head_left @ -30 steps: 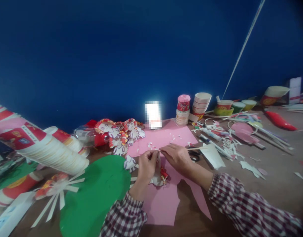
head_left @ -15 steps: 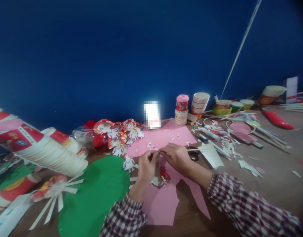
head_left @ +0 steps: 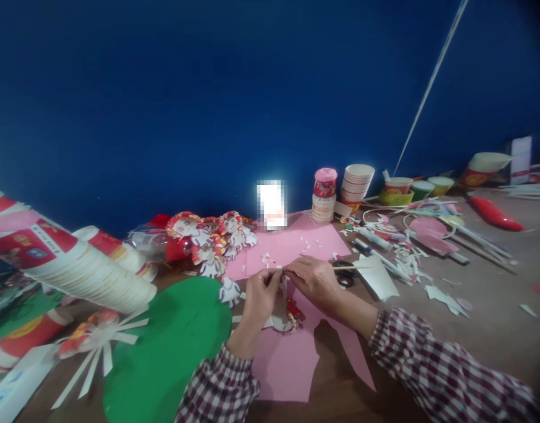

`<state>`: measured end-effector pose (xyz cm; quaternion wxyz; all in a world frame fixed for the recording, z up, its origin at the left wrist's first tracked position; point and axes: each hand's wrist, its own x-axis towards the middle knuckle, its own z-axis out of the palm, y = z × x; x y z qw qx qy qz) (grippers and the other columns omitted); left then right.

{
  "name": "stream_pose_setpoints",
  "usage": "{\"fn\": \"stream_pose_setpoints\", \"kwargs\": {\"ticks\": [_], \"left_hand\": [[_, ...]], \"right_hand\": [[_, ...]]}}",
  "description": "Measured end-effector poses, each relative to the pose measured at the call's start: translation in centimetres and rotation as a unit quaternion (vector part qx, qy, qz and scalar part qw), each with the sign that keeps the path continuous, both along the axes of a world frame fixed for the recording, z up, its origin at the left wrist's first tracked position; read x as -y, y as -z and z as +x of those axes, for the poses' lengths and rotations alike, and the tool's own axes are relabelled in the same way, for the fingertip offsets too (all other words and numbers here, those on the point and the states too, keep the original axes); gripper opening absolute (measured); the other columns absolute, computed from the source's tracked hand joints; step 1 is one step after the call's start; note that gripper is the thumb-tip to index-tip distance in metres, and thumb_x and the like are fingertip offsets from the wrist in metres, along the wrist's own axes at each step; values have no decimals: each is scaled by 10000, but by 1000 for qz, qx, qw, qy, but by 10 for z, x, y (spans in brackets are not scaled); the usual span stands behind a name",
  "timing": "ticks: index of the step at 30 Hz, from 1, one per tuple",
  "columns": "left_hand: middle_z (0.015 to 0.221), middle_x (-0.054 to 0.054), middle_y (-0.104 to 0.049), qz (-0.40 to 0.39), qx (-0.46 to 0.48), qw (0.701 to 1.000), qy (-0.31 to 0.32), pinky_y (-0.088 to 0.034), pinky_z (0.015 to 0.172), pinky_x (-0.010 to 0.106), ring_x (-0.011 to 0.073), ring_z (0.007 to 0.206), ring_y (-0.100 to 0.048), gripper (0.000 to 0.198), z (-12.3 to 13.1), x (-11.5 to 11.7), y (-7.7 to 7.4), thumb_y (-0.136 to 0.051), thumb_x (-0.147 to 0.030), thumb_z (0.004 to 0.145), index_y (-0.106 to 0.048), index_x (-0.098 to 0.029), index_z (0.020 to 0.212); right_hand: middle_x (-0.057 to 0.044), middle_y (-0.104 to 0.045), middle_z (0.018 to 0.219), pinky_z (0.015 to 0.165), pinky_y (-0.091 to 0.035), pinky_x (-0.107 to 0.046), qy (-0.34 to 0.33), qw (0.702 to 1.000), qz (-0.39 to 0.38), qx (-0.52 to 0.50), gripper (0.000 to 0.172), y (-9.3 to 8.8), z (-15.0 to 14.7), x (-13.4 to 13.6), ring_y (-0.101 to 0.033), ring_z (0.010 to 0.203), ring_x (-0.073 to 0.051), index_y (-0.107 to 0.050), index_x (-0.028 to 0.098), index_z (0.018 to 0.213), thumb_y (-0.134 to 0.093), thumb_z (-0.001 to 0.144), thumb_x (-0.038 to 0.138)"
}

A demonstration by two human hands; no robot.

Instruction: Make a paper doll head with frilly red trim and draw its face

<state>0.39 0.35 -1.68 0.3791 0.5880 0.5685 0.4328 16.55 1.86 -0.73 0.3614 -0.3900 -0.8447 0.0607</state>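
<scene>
My left hand [head_left: 261,294] is closed in a pinch, thumb against the bent fingers. Its fingertips meet those of my right hand [head_left: 314,281], also closed, with the fingers pointing left. Between and under them is a white paper cutout [head_left: 282,321] with a red and yellow fringe [head_left: 292,311]; the fingers hide its upper part. A thin wooden stick [head_left: 356,267] projects to the right from behind my right hand; whether that hand holds it, I cannot tell. Pink paper sheets [head_left: 287,367] lie below. A small white figure cutout [head_left: 230,292] lies left of my left hand.
Green sheet [head_left: 168,352] and stacked paper cups [head_left: 91,276] are at left. Paper dolls [head_left: 212,241] stand behind my left hand. Black-handled scissors [head_left: 345,277], a white paper piece [head_left: 379,279], markers [head_left: 375,239] and paper scraps [head_left: 406,258] lie at right. A blue wall [head_left: 208,106] rises behind.
Almost nothing differs. My hands stay together at the same spot, and the fringed cutout under them has shifted very slightly.
</scene>
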Motion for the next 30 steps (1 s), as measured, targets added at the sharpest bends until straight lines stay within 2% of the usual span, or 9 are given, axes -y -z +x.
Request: {"fn": "stream_pose_setpoints", "kwargs": {"ticks": [5, 9, 14, 19, 26, 30], "left_hand": [[469, 2, -522, -15, -25, 999, -36, -322, 446, 203, 106, 435, -465, 450, -1, 2, 0, -440, -498, 835, -548, -142, 581], [491, -6, -532, -33, 12, 999, 1, -336, 451, 199, 103, 446, -466, 383, 1, 2, 0, -484, -472, 815, -606, -133, 684], [584, -6, -568, -37, 87, 995, 43, -394, 506, 199, 103, 518, -498, 223, 2, 1, 4, -553, -330, 767, -649, -130, 792], [589, -9, -568, -36, 90, 995, 24, -399, 511, 198, 103, 530, -502, 193, 2, 0, 4, -568, -296, 745, -655, -129, 788], [539, -17, -572, -50, 70, 996, 6, -387, 498, 203, 100, 496, -497, 219, 4, 1, -6, -605, -341, 721, -662, -130, 719], [509, -22, -553, -55, 83, 995, 2, -364, 476, 199, 92, 470, -476, 249, 4, 1, -6, -607, -366, 720, -654, -122, 702]], "right_hand": [[-34, -674, 842, 746, -420, -251, -2, 1000, -10, -20, 173, 2, 1, -2, -589, 802, -151, -658, 214, 929, -487, 903, 229], [-38, -672, 835, 731, -420, -253, -2, 1000, -14, -19, 174, 2, 1, -2, -586, 794, -155, -658, 213, 928, -486, 901, 229], [-36, -672, 833, 719, -418, -251, -2, 1000, -10, -25, 160, 2, 1, -3, -585, 783, -151, -658, 209, 913, -500, 894, 230], [-33, -674, 833, 726, -422, -251, -2, 1000, -7, -25, 152, 1, 1, -3, -590, 792, -149, -655, 211, 913, -506, 891, 224], [-43, -674, 834, 724, -422, -256, -5, 1000, -1, -19, 158, 0, 1, -2, -591, 788, -153, -652, 204, 910, -494, 895, 219], [-40, -674, 841, 738, -419, -262, -8, 1000, -5, -23, 149, 0, 1, -2, -588, 798, -160, -651, 208, 912, -504, 891, 217]]}}
